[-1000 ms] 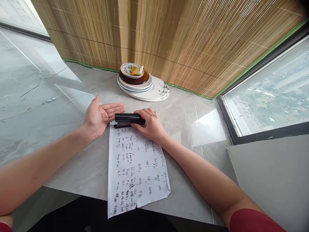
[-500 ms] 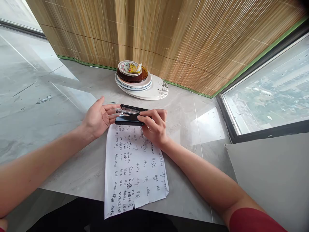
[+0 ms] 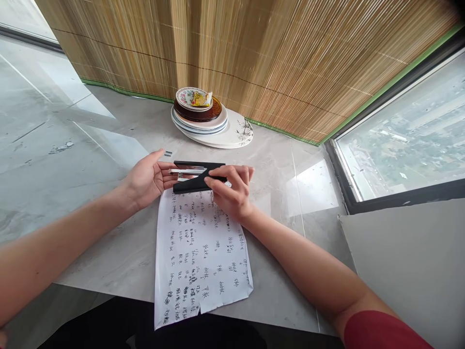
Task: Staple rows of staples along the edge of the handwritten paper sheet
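A black stapler (image 3: 194, 186) is gripped at its right end by my right hand (image 3: 232, 191), thumb and fingers closed around it. Its arms are spread apart, with a metal strip (image 3: 187, 171) showing between them. My left hand (image 3: 145, 179) lies palm up with its fingers stretched out at the stapler's left end. The fingertips are partly hidden behind the stapler, so whether they touch it I cannot tell. Below both hands lies a sheet of handwritten paper (image 3: 203, 252). Two small staple strips (image 3: 167, 153) rest on the tabletop just beyond my left thumb.
Stacked plates (image 3: 199, 127) stand at the back, with a small yellow packet (image 3: 201, 99) on top. Behind them hangs a bamboo blind (image 3: 225, 48). A window (image 3: 403, 131) borders the grey marbled table (image 3: 109, 252) on the right.
The stapler has turned in my right hand, so its spread arms and inner metal strip show more broadly. Staple strips by my left thumb are now more visible. My left hand remains palm up.
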`<act>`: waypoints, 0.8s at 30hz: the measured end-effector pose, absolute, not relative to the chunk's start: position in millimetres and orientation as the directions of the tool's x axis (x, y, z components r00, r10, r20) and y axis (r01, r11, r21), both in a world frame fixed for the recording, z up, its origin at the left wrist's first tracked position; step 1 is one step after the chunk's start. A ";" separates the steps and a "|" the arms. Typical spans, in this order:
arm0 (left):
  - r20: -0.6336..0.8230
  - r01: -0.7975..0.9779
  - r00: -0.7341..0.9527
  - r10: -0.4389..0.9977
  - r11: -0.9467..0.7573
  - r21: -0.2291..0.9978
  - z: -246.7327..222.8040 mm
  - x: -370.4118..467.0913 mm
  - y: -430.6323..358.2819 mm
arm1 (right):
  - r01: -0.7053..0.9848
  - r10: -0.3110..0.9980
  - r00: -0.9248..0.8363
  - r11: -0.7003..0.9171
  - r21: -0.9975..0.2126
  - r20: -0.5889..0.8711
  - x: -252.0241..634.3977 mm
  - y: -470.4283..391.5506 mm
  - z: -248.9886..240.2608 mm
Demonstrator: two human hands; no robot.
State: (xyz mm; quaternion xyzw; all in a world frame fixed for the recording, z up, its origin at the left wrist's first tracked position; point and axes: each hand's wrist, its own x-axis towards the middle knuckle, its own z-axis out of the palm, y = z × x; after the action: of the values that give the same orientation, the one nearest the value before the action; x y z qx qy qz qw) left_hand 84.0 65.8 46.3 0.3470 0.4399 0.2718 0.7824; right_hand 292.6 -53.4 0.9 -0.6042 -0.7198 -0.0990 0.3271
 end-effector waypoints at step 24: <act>-0.482 -0.099 0.399 0.780 0.560 0.823 56.2 82.7 68.9 | 0.948 0.667 0.059 0.196 -0.252 0.742 295.3 -42.5 -9.8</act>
State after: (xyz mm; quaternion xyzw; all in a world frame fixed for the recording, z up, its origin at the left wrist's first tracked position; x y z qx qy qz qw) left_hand 82.7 68.9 56.2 0.3671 0.4635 0.2924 0.7516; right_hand 295.3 -42.5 -9.8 -0.6091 -0.6628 -0.1760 0.3983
